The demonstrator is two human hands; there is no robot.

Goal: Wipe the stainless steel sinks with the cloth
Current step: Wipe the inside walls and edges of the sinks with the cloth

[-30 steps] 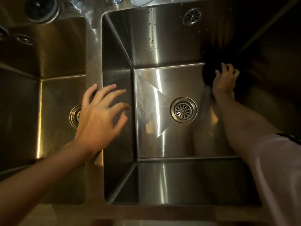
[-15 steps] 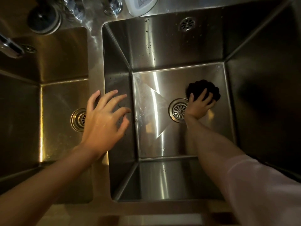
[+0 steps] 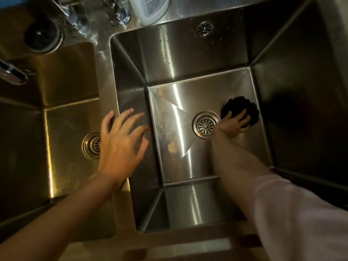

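Right hand (image 3: 234,123) pressing bunched dark cloth (image 3: 242,108) on sink floor (image 3: 180,147), left hand (image 3: 120,147) spread

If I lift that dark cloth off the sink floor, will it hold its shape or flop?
The cloth looks bunched and soft under the right hand, so it would probably flop. It likely slides easily on the smooth sink floor, and seems light.
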